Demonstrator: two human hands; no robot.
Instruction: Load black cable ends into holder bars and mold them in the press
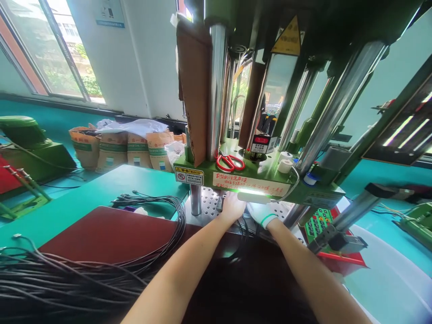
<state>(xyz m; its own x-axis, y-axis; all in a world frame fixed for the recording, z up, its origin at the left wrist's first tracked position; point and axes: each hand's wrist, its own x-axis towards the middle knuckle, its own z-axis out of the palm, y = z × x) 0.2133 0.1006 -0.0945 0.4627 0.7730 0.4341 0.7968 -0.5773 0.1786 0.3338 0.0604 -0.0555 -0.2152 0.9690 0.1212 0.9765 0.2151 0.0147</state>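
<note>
Both my arms reach forward under the green platen [256, 180] of a vertical moulding press. My left hand [232, 208] is bare and lies over the perforated metal plate [209, 204]; its fingers are hidden under the platen. My right hand [261, 212] wears a white glove with a green cuff, and its fingers are also hidden beneath the platen. Thin black cables [243, 227] run between my wrists into the press. A big bundle of black cables [67, 279] lies on the dark red mat [111, 234] at my left.
Red-handled scissors [230, 162] and white tape rolls [285, 163] rest on the platen. Chrome columns [216, 90] rise around it. A control panel [319, 222] is at right. Paper sacks [111, 150] stand by the wall, and a green machine [30, 144] at far left.
</note>
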